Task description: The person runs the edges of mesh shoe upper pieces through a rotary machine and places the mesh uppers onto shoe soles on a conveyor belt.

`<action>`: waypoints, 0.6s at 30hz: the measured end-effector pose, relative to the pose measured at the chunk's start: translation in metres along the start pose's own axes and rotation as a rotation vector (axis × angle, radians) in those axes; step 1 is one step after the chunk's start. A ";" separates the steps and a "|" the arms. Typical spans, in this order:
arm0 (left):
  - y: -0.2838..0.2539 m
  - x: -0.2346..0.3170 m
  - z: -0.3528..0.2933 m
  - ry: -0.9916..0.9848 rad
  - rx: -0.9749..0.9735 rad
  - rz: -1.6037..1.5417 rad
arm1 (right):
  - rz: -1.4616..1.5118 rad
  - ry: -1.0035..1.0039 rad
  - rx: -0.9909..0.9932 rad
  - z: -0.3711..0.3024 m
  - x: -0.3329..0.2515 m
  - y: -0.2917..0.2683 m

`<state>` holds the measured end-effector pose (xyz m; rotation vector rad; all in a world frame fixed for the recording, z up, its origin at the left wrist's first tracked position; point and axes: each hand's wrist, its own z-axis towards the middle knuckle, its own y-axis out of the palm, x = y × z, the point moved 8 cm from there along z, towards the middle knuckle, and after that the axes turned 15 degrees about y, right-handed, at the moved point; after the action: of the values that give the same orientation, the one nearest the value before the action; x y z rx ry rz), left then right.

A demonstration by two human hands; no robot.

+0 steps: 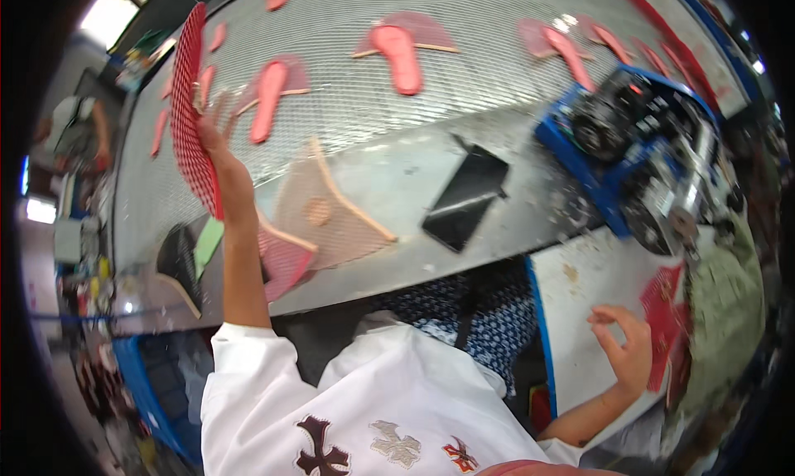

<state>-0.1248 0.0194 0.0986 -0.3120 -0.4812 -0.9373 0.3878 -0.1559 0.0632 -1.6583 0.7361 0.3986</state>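
My left hand (226,157) is raised over the left part of the work surface, closed on a red mesh shoe-upper piece (189,116) that stands nearly upright; some fingers are blurred. Below it, by the table's front edge, lie a beige mesh upper (302,203), a pink upper (284,261) and a black upper (180,261) with a green piece (209,242). Off to the right, my right hand (625,352) hangs over a white board, its fingers loosely curled, apart, with nothing visible in them. Nearby is a red mesh piece (660,319).
Pink insole shapes (399,60), several with pink uppers, lie on the ridged silvery surface (480,54). A black phone (466,199) rests near the front edge. To the right stands a blue crate (580,165) with metal parts. Green cloth (725,302) hangs beyond the board (571,286).
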 end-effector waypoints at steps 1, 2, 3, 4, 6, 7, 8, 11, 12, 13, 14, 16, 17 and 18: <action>-0.026 0.001 0.016 0.134 0.017 0.190 | 0.011 -0.033 -0.026 0.003 -0.006 0.006; -0.049 0.005 0.029 0.262 0.028 0.376 | 0.059 0.008 -0.078 0.007 -0.008 0.012; -0.070 -0.003 0.039 0.270 0.026 0.412 | 0.107 0.054 -0.130 0.010 -0.008 0.016; -0.081 -0.004 0.043 0.472 -0.068 0.727 | 0.114 0.036 -0.153 0.014 -0.013 0.021; -0.100 -0.038 0.035 0.608 -0.224 1.075 | 0.076 -0.003 -0.186 0.021 -0.023 0.027; -0.113 -0.074 0.022 0.546 -0.279 1.100 | 0.076 -0.013 -0.197 0.024 -0.029 0.030; -0.134 -0.133 0.004 0.306 -0.447 1.152 | 0.053 -0.032 -0.200 0.026 -0.035 0.034; -0.182 -0.249 -0.075 -0.511 -0.948 1.283 | -0.004 -0.063 -0.213 0.032 -0.054 0.048; -0.186 -0.253 -0.072 -0.519 -0.948 1.281 | -0.041 -0.082 -0.226 0.034 -0.060 0.055; -0.193 -0.265 -0.077 -0.706 -0.981 1.134 | -0.048 -0.083 -0.232 0.037 -0.064 0.063; -0.197 -0.274 -0.086 -0.889 -1.005 0.979 | -0.044 -0.100 -0.258 0.040 -0.069 0.075; -0.197 -0.294 -0.073 -0.764 -0.986 0.976 | -0.049 -0.113 -0.284 0.043 -0.074 0.092; -0.200 -0.300 -0.065 -0.635 -0.958 0.983 | -0.070 -0.156 -0.339 0.045 -0.079 0.107; -0.203 -0.311 -0.068 -0.642 -0.955 0.985 | -0.086 -0.196 -0.392 0.047 -0.085 0.122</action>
<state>-0.4302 0.0896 -0.1119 -1.5871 -0.3478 0.0034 0.2510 -0.0994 0.0144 -1.9740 0.4572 0.6658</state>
